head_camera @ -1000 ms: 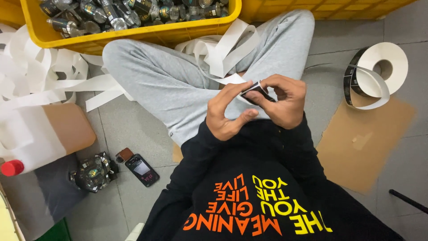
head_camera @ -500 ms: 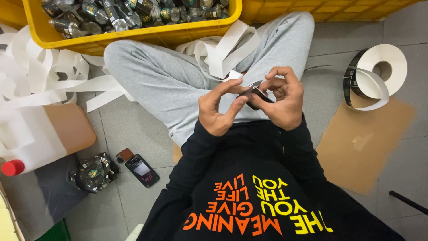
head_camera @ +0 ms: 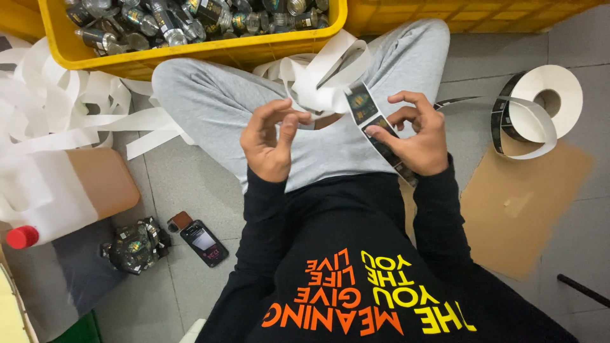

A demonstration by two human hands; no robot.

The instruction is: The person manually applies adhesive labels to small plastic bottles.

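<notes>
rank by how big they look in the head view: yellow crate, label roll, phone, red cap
1. yellow crate, cut off by the frame
2. label roll
3. phone
4. red cap

Support surface: grey tiled floor (head_camera: 184,184), grout lines visible.

Directly on floor, placed rel. to the hands' grip on the label strip:
- Yellow crate (head_camera: 190,54) of small bottles, beyond grip, upper left.
- Loose white backing tape (head_camera: 70,121), piled well left.
- Jug (head_camera: 70,190) w/ red cap, on its side, far left, partly under tape.
- Dark phone (head_camera: 203,242), face up, below-left, near small brown item.
- Bottle cluster (head_camera: 135,246), just left of phone.
- Cardboard sheet (head_camera: 521,203), right of grip.
- Label roll (head_camera: 546,101), right, touching cardboard's top edge.
- Seated person's legs, under grip.
</notes>
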